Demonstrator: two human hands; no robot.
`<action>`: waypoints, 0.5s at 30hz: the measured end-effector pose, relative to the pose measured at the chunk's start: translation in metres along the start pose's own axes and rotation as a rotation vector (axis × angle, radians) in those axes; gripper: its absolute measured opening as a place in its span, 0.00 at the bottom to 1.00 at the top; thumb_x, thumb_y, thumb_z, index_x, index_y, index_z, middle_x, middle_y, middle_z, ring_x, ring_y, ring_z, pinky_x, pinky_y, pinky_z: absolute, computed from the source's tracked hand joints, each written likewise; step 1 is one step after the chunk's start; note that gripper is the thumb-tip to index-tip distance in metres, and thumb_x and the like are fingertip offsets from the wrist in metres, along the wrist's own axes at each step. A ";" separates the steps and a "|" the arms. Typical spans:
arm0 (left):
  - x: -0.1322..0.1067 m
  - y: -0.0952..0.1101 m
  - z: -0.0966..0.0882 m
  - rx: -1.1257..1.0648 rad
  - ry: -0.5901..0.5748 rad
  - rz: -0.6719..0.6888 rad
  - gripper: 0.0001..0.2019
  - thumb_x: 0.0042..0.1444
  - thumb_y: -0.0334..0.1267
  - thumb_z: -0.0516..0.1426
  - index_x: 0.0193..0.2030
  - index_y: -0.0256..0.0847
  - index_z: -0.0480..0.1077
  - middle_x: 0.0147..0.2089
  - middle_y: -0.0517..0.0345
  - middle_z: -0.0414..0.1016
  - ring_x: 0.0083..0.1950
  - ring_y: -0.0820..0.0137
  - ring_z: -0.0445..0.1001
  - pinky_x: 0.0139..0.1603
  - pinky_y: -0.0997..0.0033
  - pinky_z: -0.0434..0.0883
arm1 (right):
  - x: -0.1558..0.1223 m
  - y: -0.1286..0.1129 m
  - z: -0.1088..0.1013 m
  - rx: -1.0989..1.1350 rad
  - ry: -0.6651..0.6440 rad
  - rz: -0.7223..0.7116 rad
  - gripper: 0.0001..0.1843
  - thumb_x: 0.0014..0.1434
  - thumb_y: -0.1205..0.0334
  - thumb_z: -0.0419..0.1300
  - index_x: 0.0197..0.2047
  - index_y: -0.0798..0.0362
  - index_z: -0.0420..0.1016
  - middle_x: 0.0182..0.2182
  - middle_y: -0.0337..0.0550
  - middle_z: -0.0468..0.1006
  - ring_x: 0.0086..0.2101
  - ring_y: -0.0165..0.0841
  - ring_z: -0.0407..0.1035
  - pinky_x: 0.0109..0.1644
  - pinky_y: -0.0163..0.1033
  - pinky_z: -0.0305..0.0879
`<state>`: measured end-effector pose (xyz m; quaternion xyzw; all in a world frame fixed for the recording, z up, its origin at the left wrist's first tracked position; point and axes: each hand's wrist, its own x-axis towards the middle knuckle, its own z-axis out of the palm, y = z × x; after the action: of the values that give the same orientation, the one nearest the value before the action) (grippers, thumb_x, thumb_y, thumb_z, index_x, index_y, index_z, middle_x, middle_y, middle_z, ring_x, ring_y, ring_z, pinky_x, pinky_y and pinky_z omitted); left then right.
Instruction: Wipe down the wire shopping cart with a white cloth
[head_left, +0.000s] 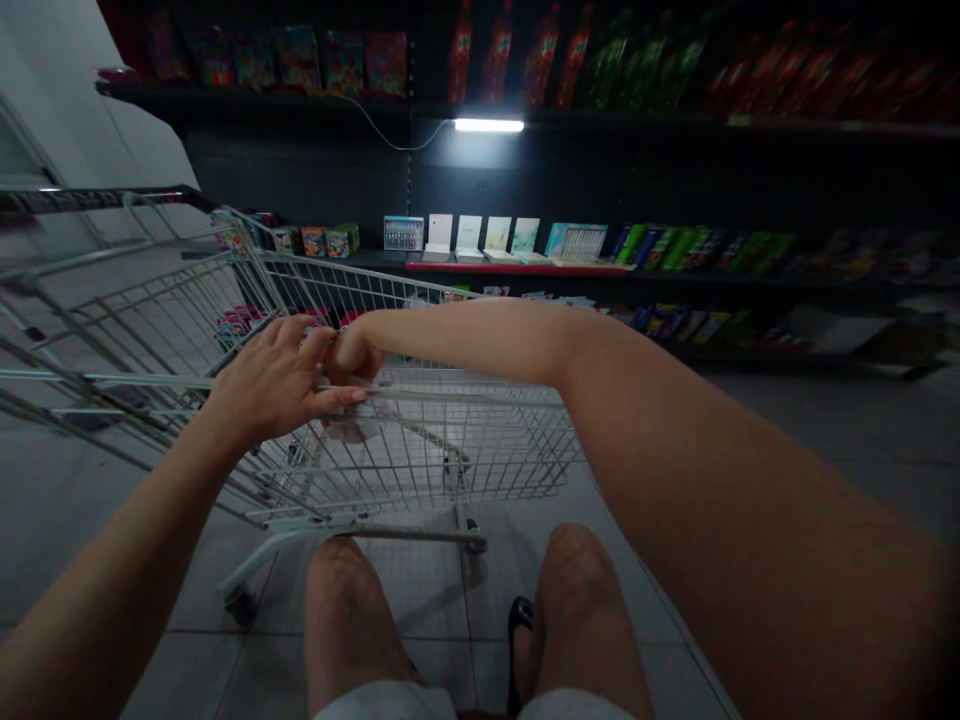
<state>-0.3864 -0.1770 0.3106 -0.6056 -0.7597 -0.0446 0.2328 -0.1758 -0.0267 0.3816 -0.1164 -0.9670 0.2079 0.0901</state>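
Two hands in view, operator. State of them?

Together. Your left hand (274,385) and your right hand (354,355) are touching, the left fingers (313,345) curled against the right fist, both at the top rail (465,396) of a wire shopping cart (420,455). Whether they are clamped on that rail, or on something small between them, I cannot tell.

Position of the cart?

Directly ahead of you, angled across the view, with one wheel (241,606) on the grey floor tiles (420,620) and its lower frame just beyond your knees (345,610).

Surroundings?

Past the cart stands a dark shelf unit (300,150). It carries upright cards (472,235) along a red-edged shelf (517,268) and packaged goods (495,60) higher up, below which a strip lamp (487,125) is lit. A black shoe (520,615) shows between your knees.
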 end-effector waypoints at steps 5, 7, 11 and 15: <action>-0.002 0.005 0.001 -0.035 0.101 0.003 0.50 0.54 0.74 0.39 0.71 0.36 0.51 0.73 0.32 0.46 0.74 0.42 0.45 0.71 0.43 0.48 | -0.002 -0.013 0.006 -0.006 -0.147 -0.046 0.18 0.59 0.45 0.57 0.50 0.40 0.76 0.50 0.32 0.81 0.55 0.39 0.71 0.59 0.43 0.70; -0.005 -0.003 -0.003 -0.076 0.084 0.028 0.48 0.57 0.72 0.38 0.72 0.35 0.48 0.74 0.33 0.45 0.75 0.46 0.44 0.72 0.49 0.49 | 0.002 -0.012 0.015 0.002 -0.183 -0.040 0.18 0.58 0.44 0.59 0.48 0.40 0.77 0.49 0.33 0.81 0.55 0.39 0.72 0.59 0.42 0.70; -0.024 -0.049 -0.013 -0.001 -0.002 -0.042 0.42 0.61 0.66 0.33 0.71 0.37 0.51 0.73 0.38 0.52 0.75 0.50 0.47 0.72 0.48 0.48 | 0.047 -0.026 0.040 0.022 -0.190 -0.011 0.22 0.59 0.43 0.52 0.40 0.48 0.80 0.39 0.35 0.84 0.48 0.38 0.76 0.55 0.44 0.71; -0.044 -0.091 -0.020 0.096 -0.021 -0.239 0.43 0.63 0.64 0.30 0.72 0.31 0.47 0.71 0.34 0.55 0.75 0.48 0.46 0.71 0.46 0.50 | 0.112 -0.072 0.061 0.045 -0.252 -0.007 0.27 0.61 0.47 0.45 0.31 0.53 0.80 0.29 0.38 0.84 0.43 0.35 0.78 0.51 0.44 0.71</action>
<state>-0.4592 -0.2479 0.3299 -0.4992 -0.8301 -0.0294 0.2465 -0.3105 -0.0844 0.3717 -0.0840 -0.9662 0.2420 -0.0289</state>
